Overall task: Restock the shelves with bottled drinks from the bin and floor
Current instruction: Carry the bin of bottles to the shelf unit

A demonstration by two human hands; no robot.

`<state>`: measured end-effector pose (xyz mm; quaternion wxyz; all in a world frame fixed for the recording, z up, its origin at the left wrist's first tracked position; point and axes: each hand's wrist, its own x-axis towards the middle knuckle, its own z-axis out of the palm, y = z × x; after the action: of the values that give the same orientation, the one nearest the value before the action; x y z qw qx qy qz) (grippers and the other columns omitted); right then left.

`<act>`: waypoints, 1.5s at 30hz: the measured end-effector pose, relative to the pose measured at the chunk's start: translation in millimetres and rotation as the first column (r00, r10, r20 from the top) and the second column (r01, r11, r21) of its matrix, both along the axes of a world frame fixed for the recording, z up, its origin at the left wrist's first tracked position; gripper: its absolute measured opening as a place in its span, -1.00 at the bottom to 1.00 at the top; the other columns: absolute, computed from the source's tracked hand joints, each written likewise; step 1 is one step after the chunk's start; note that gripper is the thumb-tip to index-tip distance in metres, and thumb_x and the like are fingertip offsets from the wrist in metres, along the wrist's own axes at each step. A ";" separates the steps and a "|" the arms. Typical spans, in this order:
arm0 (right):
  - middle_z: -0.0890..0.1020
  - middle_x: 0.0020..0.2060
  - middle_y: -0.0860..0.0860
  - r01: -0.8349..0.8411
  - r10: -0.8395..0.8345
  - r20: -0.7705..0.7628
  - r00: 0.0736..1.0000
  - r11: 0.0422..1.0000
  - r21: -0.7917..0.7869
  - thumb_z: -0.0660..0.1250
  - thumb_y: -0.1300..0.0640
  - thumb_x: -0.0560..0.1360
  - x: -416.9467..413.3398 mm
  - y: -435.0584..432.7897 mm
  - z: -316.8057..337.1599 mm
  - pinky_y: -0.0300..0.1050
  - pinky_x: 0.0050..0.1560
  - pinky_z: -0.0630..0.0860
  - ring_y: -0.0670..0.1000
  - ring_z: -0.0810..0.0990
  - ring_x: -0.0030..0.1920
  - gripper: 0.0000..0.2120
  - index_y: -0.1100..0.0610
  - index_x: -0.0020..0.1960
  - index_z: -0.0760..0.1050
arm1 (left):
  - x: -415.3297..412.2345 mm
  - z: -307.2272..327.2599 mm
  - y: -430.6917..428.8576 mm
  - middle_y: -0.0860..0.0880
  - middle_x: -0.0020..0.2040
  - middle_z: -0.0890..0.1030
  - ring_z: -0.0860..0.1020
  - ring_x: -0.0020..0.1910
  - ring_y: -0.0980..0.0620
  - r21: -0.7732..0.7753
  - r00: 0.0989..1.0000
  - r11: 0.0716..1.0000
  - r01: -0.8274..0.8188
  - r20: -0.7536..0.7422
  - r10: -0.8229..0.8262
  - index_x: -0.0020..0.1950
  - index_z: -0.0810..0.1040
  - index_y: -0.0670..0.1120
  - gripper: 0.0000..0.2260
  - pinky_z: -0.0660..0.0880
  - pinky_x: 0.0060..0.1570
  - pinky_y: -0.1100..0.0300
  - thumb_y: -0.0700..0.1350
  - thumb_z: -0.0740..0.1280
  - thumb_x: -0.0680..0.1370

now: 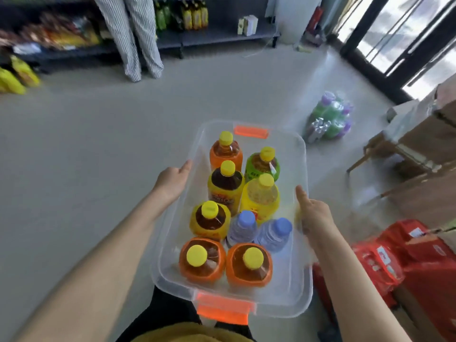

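A clear plastic bin with orange latches is held up in front of me. My left hand grips its left rim, thumb on top. My right hand grips its right rim the same way. Inside stand several bottled drinks: orange-label tea bottles with yellow caps, yellow-label bottles, a green-label bottle and two water bottles with blue caps. On the floor to the right lies a shrink-wrapped pack of green bottles with purple caps. Dark shelves stand at the back, partly stocked with bottles.
A person in striped trousers stands before the shelves. Yellow bags lie at the far left. Red packs and cardboard boxes crowd the right side. Glass doors are at the back right. Grey floor stretches between me and the shelves.
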<state>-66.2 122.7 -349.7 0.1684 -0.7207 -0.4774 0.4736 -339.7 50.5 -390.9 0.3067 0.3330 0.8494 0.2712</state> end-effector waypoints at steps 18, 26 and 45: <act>0.35 -0.42 0.12 -0.519 0.519 0.027 0.854 0.850 0.086 0.19 -0.19 0.54 -444.7 101.1 11.2 -0.14 -0.42 0.23 0.06 0.30 -0.44 -0.49 0.18 -0.38 0.28 | -370.2 29.1 -32.7 -0.05 -0.44 0.26 0.29 -0.44 -0.01 0.054 0.893 0.893 -0.448 -0.022 0.449 -0.41 0.13 -0.08 -0.51 0.18 -0.39 0.14 0.19 0.03 0.60; 0.34 -0.37 0.14 -0.745 0.746 0.007 0.666 0.664 0.063 0.20 -0.23 0.51 -661.4 157.1 -14.9 -0.13 -0.40 0.22 0.06 0.29 -0.44 -0.51 0.19 -0.29 0.29 | -519.7 11.6 -28.9 -0.06 -0.45 0.30 0.32 -0.43 -0.01 0.004 0.729 0.729 -0.684 -0.038 0.684 -0.45 0.18 -0.12 -0.49 0.24 -0.28 0.14 0.15 0.02 0.62; 0.30 -0.40 0.14 -0.958 0.958 0.000 0.288 0.288 0.004 0.20 -0.20 0.52 -1129.0 100.2 -41.4 -0.16 -0.42 0.16 0.04 0.25 -0.45 -0.54 0.16 -0.30 0.25 | -862.1 -27.0 -120.3 -0.23 -0.28 0.50 0.54 -0.03 -0.25 -0.083 0.358 0.354 -0.932 -0.035 0.933 -0.39 0.39 -0.21 -0.48 0.35 -0.13 0.10 0.10 0.03 0.63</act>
<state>-1195.2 222.9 -391.0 -0.1458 -0.2930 -0.8137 0.4805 -1201.9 -69.8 -417.9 0.1211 -0.2234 0.8968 0.3623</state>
